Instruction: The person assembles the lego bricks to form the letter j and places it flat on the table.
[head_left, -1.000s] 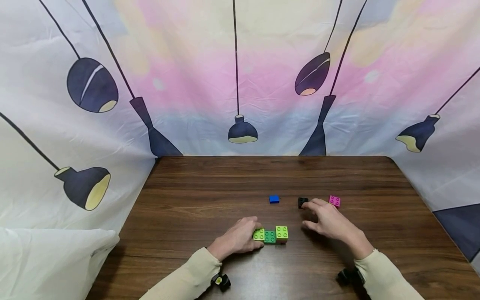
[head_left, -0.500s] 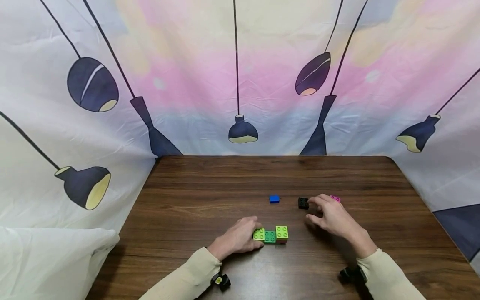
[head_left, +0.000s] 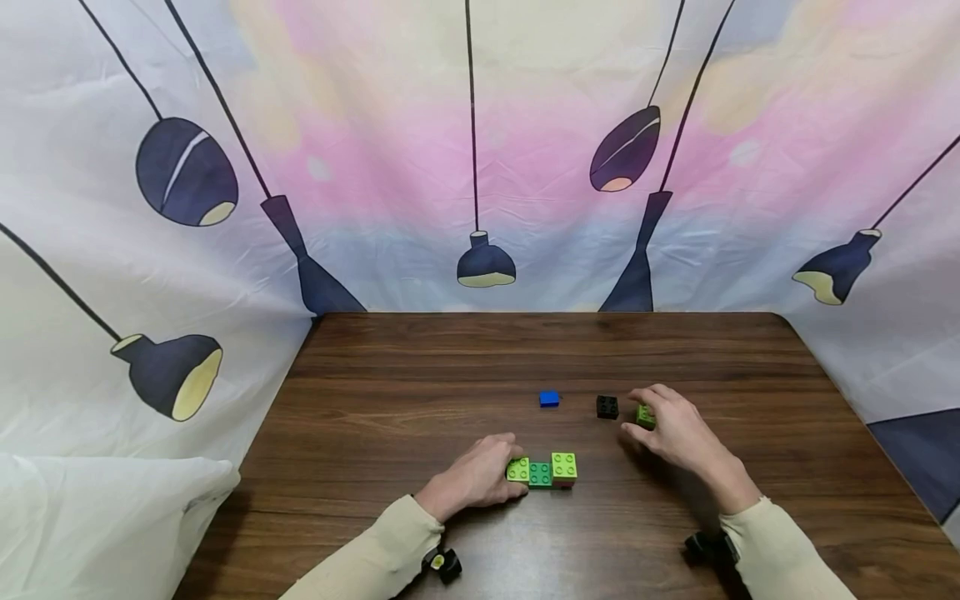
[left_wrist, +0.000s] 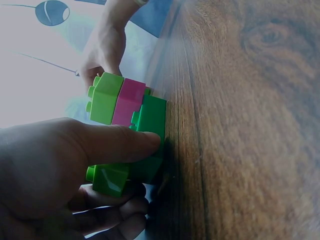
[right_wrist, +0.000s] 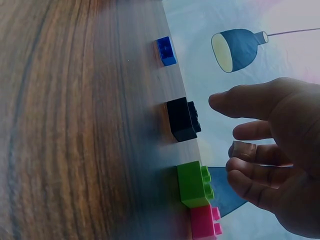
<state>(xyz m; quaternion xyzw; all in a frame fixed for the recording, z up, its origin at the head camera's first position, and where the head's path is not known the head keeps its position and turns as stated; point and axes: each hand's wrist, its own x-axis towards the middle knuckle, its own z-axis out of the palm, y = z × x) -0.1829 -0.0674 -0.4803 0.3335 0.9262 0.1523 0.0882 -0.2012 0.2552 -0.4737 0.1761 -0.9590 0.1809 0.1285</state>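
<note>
My left hand (head_left: 474,475) grips the left end of a joined row of toy building bricks. In that row a dark green brick (head_left: 540,474) bears a lime brick at its left and a pink brick (left_wrist: 129,102) topped by another lime brick (head_left: 564,466) at its right. My right hand (head_left: 677,427) hovers with loosely bent fingers beside a separate lime brick (right_wrist: 192,183), holding nothing. A black brick (head_left: 607,407) sits left of that one. Behind the right hand in the head view a loose pink brick (right_wrist: 203,222) is hidden; the right wrist view shows it.
A flat blue brick (head_left: 549,399) lies left of the black one. Everything stands on a dark wooden table (head_left: 420,358). Patterned cloth (head_left: 405,167) hangs behind the table's far edge, and white cloth (head_left: 112,525) juts out at the left.
My right hand has moved to the right, away from the black brick. A lime brick now shows at its fingers, while the loose pink brick has become covered. The left hand stays put.
</note>
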